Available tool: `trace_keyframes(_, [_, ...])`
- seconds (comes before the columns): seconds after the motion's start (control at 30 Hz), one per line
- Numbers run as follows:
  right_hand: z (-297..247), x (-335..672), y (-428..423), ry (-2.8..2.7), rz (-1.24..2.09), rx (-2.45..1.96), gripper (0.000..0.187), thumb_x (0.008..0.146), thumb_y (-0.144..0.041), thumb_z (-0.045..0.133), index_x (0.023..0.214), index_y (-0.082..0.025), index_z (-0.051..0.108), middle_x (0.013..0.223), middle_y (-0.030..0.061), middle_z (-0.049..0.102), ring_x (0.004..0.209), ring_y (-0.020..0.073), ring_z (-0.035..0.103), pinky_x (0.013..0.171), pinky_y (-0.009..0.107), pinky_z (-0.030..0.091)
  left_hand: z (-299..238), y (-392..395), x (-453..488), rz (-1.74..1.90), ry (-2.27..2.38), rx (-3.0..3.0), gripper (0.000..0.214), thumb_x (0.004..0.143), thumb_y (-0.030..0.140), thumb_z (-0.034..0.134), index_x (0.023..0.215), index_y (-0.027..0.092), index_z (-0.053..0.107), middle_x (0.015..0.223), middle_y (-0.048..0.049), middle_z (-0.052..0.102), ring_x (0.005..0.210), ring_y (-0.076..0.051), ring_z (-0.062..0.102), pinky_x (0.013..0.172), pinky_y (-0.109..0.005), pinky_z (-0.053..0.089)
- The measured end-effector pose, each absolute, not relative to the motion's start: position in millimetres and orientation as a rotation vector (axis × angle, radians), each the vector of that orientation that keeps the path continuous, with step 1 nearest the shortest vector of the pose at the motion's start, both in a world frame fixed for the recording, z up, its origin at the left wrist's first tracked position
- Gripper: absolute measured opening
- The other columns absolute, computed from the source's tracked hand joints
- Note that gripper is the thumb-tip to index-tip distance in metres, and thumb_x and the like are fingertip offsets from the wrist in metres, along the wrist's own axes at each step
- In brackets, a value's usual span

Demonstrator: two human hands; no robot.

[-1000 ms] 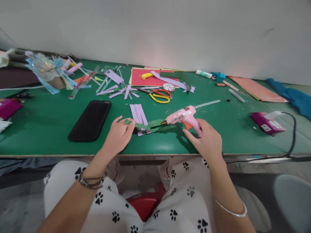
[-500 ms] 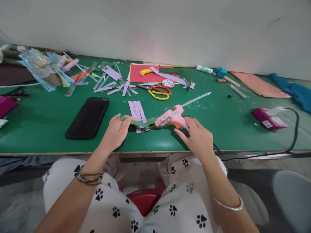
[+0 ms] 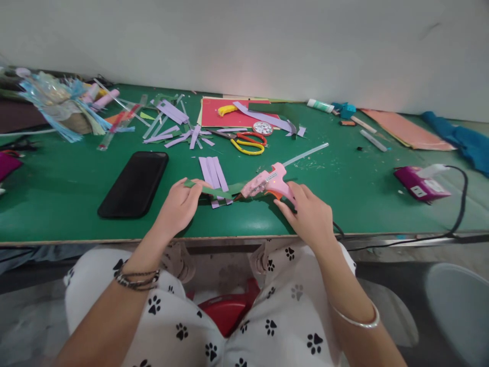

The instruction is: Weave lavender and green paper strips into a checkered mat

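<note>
My right hand (image 3: 309, 216) is closed around the handle of a pink hot glue gun (image 3: 267, 183), whose nozzle points left at a green paper strip (image 3: 217, 192). A clear glue stick (image 3: 305, 154) juts from the gun's back. My left hand (image 3: 179, 204) pinches the left end of that green strip near the table's front edge. Three lilac paper strips (image 3: 213, 173) lie side by side under and behind the green strip. A black cable runs from the gun off the table edge to the right.
A black phone (image 3: 133, 183) lies left of my left hand. Yellow-and-red scissors (image 3: 246, 143), a red sheet (image 3: 229, 113), scattered lilac strips (image 3: 171, 127) and a foil bundle (image 3: 57, 104) sit further back. A purple power adapter (image 3: 418, 184) with cable is at the right.
My right hand has slid the glue gun to the left along the green strip, closer to my left hand. The left hand keeps its pinch on the strip's end.
</note>
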State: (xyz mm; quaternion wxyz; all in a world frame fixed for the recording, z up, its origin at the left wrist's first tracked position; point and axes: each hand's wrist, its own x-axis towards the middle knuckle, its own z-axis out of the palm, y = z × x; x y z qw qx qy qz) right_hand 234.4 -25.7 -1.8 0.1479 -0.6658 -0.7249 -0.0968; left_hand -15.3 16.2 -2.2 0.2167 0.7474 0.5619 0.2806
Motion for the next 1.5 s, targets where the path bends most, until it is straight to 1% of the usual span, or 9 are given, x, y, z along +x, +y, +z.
trace_keyframes(0.13, [-1,234,-26,-2.089,-0.262,-1.929,0.041,0.086,-0.047,0.038,0.108,-0.018,0.056,0.089,0.0112,0.062,0.071,0.0199,0.056,0.046,0.025,0.028,-1,16,-15,0.776,1.574,2.071,0.049,0.081,0.036,0.018,0.049,0.024,0.053,0.067,-0.0027,0.065,0.09,-0.022,0.059,0.102,-0.035,0.033])
trace_keyframes(0.37, [-4,238,-27,-2.074,-0.388,-1.91,0.041,0.087,-0.048,0.035,0.105,-0.018,0.056,0.087,0.0095,0.063,0.068,0.0176,0.055,0.045,0.024,0.026,2,15,-14,0.741,1.607,2.07,0.05,0.079,0.037,0.017,0.063,0.022,0.062,0.062,-0.0026,0.059,0.083,-0.022,0.058,0.099,-0.035,0.035])
trace_keyframes(0.57, [-7,246,-27,-2.038,-0.492,-1.878,0.042,0.089,-0.048,0.032,0.103,-0.017,0.056,0.084,0.0084,0.063,0.066,0.0162,0.055,0.045,0.023,0.025,5,14,-12,0.732,1.648,2.1,0.049,0.077,0.037,0.017,0.061,0.021,0.061,0.046,-0.0006,0.044,0.067,-0.02,0.055,0.091,-0.034,0.04])
trace_keyframes(0.67, [-8,250,-28,-2.023,-0.516,-1.871,0.042,0.089,-0.049,0.032,0.103,-0.017,0.056,0.083,0.0075,0.063,0.065,0.0158,0.054,0.045,0.023,0.025,6,14,-12,0.696,1.657,2.102,0.051,0.077,0.037,0.016,0.061,0.021,0.061,0.043,0.0005,0.039,0.058,-0.019,0.051,0.088,-0.034,0.043])
trace_keyframes(0.83, [-6,255,-30,-2.001,-0.5,-1.915,0.04,0.088,-0.048,0.034,0.102,-0.018,0.056,0.082,0.0065,0.063,0.064,0.0152,0.053,0.045,0.023,0.024,4,15,-13,0.731,1.633,2.131,0.049,0.079,0.038,0.016,0.053,0.022,0.055,0.054,-0.0026,0.053,0.072,-0.021,0.056,0.089,-0.032,0.042])
trace_keyframes(0.93, [-5,257,-30,-1.992,-0.488,-1.943,0.04,0.088,-0.048,0.035,0.103,-0.018,0.055,0.082,0.0066,0.062,0.065,0.0152,0.053,0.046,0.023,0.024,2,15,-14,0.737,1.624,2.119,0.048,0.08,0.038,0.017,0.045,0.023,0.046,0.058,-0.0036,0.056,0.08,-0.022,0.058,0.093,-0.033,0.04])
trace_keyframes(1.07, [-5,260,-32,-1.974,-0.504,-1.959,0.039,0.088,-0.047,0.036,0.105,-0.017,0.056,0.083,0.0064,0.063,0.065,0.0158,0.053,0.045,0.023,0.024,1,16,-15,0.742,1.62,2.091,0.046,0.08,0.038,0.018,0.044,0.023,0.044,0.065,-0.0045,0.062,0.088,-0.023,0.058,0.097,-0.034,0.038])
trace_keyframes(1.17, [-5,264,-32,-1.96,-0.521,-1.952,0.039,0.087,-0.047,0.037,0.104,-0.017,0.056,0.083,0.0063,0.063,0.065,0.0159,0.053,0.045,0.023,0.024,2,16,-14,0.739,1.62,2.088,0.045,0.079,0.037,0.018,0.042,0.023,0.04,0.071,-0.0048,0.064,0.089,-0.023,0.059,0.098,-0.035,0.037])
trace_keyframes(1.5, [-5,277,-34,-1.901,-0.552,-1.997,0.039,0.087,-0.047,0.038,0.103,-0.017,0.057,0.085,0.0073,0.063,0.064,0.0164,0.054,0.046,0.023,0.025,3,16,-13,0.724,1.637,2.079,0.042,0.078,0.036,0.018,0.057,0.022,0.052,0.069,-0.0042,0.064,0.089,-0.023,0.059,0.097,-0.036,0.039])
